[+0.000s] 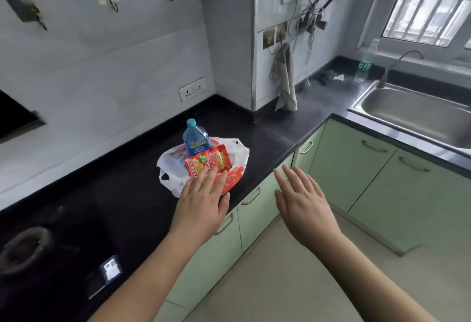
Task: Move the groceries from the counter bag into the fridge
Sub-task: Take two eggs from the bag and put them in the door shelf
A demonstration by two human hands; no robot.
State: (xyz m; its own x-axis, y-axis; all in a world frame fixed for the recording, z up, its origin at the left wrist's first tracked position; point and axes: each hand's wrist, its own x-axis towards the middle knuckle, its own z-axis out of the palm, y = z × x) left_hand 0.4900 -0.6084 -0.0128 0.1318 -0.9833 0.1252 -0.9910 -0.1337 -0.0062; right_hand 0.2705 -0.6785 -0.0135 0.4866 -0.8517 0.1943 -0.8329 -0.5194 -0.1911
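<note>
A white plastic bag (pixel 238 154) sits on the black counter (pixel 127 194) near its front edge. A blue bottle (pixel 195 139) stands upright in it. A red snack packet (pixel 210 159) leans in front of the bottle, and another red packet (pixel 233 179) lies at the bag's front. My left hand (pixel 202 203) hovers flat over the bag's near side, fingers apart, fingertips at the red packets, holding nothing. Held open beyond the counter edge, my right hand (pixel 302 201) is above the floor, to the right of the bag. No fridge is in view.
Green cabinet doors (pixel 356 168) run under the counter. A steel sink (pixel 413 110) with a tap is at the right under a window. A cloth (pixel 285 79) hangs from the wall corner. A clear bottle (pixel 365 62) stands near the sink. A stove burner (pixel 24 247) is at the left.
</note>
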